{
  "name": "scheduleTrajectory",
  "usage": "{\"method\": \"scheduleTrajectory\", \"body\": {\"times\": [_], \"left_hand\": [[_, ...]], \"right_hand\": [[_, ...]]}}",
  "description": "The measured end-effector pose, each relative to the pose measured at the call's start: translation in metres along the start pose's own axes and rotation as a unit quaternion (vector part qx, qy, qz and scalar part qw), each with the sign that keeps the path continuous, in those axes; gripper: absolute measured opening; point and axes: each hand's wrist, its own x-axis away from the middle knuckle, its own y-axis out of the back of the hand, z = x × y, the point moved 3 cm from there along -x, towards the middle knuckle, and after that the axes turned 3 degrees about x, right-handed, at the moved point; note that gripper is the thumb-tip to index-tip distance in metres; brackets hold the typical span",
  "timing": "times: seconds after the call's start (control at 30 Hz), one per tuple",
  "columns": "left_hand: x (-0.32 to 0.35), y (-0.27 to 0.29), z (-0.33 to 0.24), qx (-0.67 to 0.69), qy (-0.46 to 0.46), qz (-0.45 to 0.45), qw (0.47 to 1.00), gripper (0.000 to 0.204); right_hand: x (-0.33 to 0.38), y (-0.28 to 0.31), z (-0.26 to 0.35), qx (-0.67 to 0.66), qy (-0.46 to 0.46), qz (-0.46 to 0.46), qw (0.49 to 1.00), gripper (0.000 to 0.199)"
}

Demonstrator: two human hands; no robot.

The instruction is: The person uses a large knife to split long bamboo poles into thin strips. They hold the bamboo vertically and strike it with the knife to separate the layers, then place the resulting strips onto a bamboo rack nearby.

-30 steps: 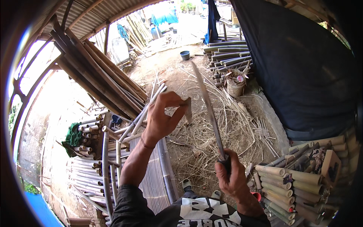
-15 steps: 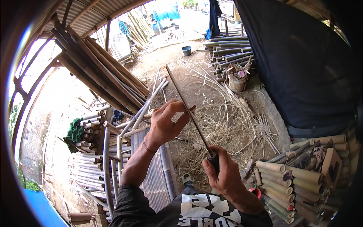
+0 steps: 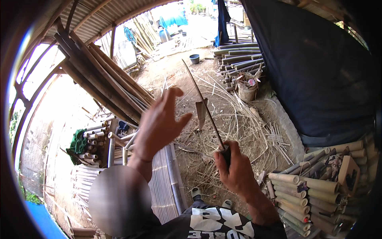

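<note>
My right hand (image 3: 237,169) grips the dark handle of a long, thin-bladed knife (image 3: 203,99), its blade slanting up and away to the left. To the left of the blade is my left hand (image 3: 161,119), fingers spread and holding nothing, slightly smeared by motion. A small brownish flat piece (image 3: 201,114), perhaps a bamboo chip, shows beside the blade's middle, apart from my left hand. Whether it touches the blade I cannot tell.
Bamboo strips and shavings (image 3: 230,115) litter the dirt floor ahead. Cut bamboo poles are stacked at the lower right (image 3: 292,195) and far right (image 3: 238,55). A ribbed translucent panel (image 3: 165,187) lies left of my feet. A dark tarp (image 3: 318,75) hangs on the right.
My left hand has let go of the small brownish piece and drawn left, its fingers opening. The piece now shows alone beside the blade. My right hand keeps hold of the knife.
</note>
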Motion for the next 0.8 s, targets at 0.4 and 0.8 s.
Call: {"method": "scheduleTrajectory", "body": {"times": [0.4, 0.8], "left_hand": [[-0.124, -0.066, -0.027, 0.072, -0.190, 0.087, 0.975, 0.043], [-0.081, -0.056, 0.010, 0.181, -0.062, 0.058, 0.980, 0.013]], "right_hand": [[-0.036, 0.002, -0.024, 0.036, -0.080, 0.000, 0.996, 0.040], [-0.058, 0.028, -0.024, 0.237, -0.037, -0.028, 0.971, 0.038]]}}
